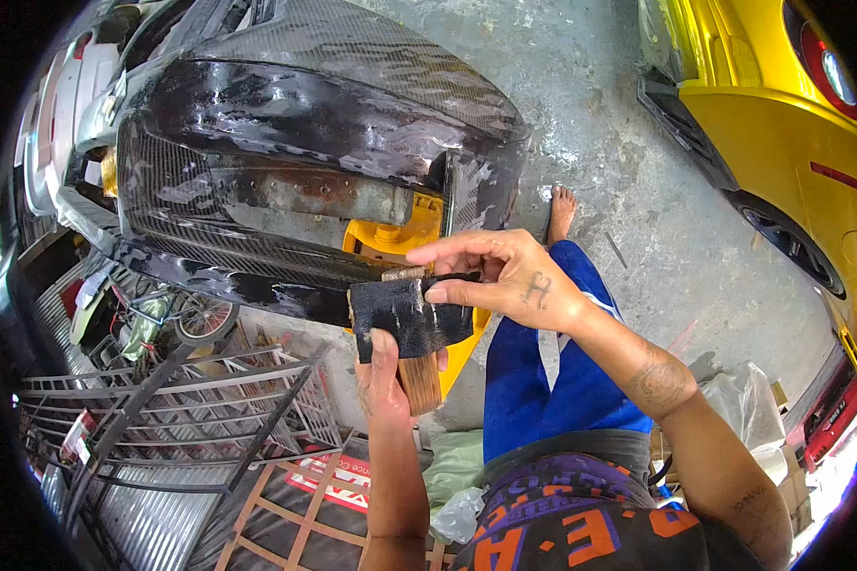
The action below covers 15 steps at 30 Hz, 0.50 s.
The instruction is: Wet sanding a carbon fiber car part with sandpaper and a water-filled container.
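My left hand [383,381] is closed on a wooden block [420,383], its thumb pressing a creased black sheet of sandpaper [400,319] that lies across the block. At the sheet's right edge, my right hand [519,276] pinches it between thumb and fingers. The block's brown top end shows just above the sheet. Both hands are in front of a large black car body panel [286,109] with a carbon-fibre weave and patchy, whitish-smeared dark areas. The sheet overlaps the near right part of the panel's lower bar in view.
A yellow stand [390,238] shows through the panel's opening. At the right is a yellow car [781,143], with a red jack [838,423] below it. Metal racks [181,400] and a bicycle wheel [205,319] occupy the left. Plastic bags [747,404] lie near my right arm.
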{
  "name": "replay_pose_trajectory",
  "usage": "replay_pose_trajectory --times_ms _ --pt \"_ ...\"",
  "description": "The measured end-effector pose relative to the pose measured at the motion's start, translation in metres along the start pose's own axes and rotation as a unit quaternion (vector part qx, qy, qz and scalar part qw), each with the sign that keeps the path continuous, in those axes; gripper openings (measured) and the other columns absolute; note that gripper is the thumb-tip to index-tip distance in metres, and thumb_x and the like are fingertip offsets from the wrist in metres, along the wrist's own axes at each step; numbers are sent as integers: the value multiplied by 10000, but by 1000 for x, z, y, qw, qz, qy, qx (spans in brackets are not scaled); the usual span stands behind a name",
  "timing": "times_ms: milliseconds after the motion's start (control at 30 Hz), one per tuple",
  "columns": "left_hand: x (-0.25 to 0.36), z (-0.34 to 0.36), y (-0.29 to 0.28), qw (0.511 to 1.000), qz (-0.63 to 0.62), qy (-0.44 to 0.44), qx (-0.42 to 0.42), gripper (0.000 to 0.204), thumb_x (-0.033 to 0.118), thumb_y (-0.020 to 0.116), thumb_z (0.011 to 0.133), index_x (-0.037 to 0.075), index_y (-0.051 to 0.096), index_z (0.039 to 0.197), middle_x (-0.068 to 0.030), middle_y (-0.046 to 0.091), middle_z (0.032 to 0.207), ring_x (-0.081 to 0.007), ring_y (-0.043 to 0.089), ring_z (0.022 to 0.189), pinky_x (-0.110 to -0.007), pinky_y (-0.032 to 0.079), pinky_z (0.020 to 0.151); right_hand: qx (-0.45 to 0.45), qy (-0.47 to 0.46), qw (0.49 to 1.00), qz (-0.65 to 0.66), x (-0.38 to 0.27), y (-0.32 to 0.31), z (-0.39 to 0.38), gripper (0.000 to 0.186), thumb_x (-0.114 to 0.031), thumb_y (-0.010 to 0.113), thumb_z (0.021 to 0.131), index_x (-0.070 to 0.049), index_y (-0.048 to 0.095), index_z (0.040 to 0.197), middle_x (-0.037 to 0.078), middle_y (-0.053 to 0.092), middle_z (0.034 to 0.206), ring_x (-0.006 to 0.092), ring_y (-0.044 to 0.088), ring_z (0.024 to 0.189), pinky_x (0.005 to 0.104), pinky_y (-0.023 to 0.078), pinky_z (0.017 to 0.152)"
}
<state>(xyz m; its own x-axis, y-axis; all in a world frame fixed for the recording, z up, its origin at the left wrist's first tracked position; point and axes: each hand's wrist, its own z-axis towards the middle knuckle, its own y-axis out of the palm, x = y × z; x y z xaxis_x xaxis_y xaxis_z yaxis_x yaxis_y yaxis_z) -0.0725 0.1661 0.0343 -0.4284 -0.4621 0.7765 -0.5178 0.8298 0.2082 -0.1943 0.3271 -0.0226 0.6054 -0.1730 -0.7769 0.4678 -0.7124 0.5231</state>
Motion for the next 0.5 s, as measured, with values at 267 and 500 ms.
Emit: replay_pose_trajectory --times_ms 267,500 --pt "8 -11 -16 998 34 -56 11 541 430 495 1079 -18 502 1383 -169 684 1154 -228 687 864 -356 551 638 -37 -22 998 -40 -2 -1 6 283 -97 801 899 -70 781 1180 12 693 938 73 598 849 243 449 719" --pt "16 -44 -3 991 -8 -131 14 564 364 582 1037 -68 511 1392 -226 646 1275 -335 719 1015 -457 622 795 -152 -110 982 -25 20 -10 -3 281 -174 859 819 -157 814 1095 59 590 1272 212 538 1250 366 422 1093"
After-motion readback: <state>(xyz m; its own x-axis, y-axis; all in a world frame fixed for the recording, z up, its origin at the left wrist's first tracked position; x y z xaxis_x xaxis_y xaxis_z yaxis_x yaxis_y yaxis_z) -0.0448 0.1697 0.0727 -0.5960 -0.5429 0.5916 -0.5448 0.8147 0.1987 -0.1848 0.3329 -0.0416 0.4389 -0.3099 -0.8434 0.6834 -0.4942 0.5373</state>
